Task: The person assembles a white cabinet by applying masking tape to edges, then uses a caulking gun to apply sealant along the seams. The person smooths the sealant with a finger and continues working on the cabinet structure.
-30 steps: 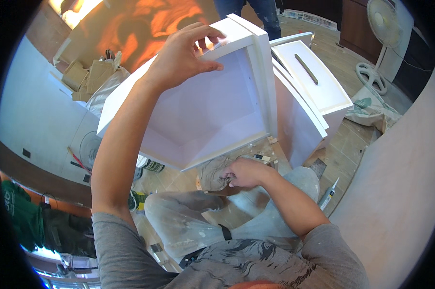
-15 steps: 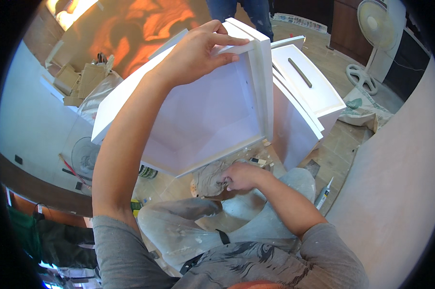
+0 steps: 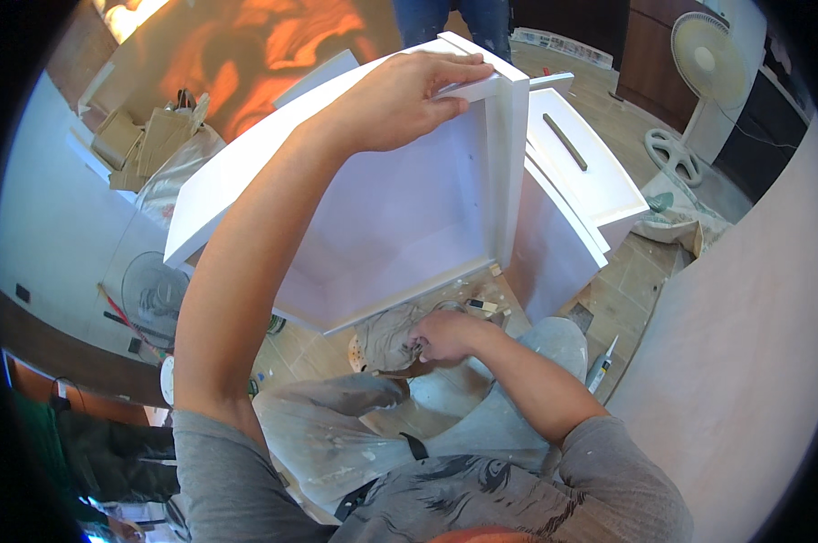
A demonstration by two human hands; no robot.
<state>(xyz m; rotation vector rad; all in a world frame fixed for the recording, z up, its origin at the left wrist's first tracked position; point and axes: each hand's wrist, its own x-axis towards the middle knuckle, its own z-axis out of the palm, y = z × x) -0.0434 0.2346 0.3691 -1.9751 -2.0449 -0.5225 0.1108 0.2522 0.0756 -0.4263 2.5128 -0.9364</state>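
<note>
A white drawer (image 3: 386, 235) stands tilted in front of me, its hollow inside facing me. My left hand (image 3: 409, 101) is closed over its upper edge, fingers on top beside the front panel (image 3: 510, 172) and thumb on the inner side. Low in front of my lap, my right hand (image 3: 450, 335) is closed on a crumpled grey rag (image 3: 384, 344), just below the drawer's bottom edge. Its fingertips are partly hidden. Right of the drawer stands another white drawer (image 3: 599, 167) with a dark bar handle (image 3: 565, 142) on its front.
A sealant tube (image 3: 601, 364) lies on the tiled floor to my right, by a pale curved surface (image 3: 726, 335). A standing fan (image 3: 703, 54) is at the far right. Cardboard pieces (image 3: 156, 145) lie at the left. Beyond the drawers, a person's jeans-clad legs (image 3: 481, 23) show.
My left hand has slid to the right along the drawer's edge, its fingers now lying against the front panel. The drawer's top has shifted slightly right. My right hand stays at the rag.
</note>
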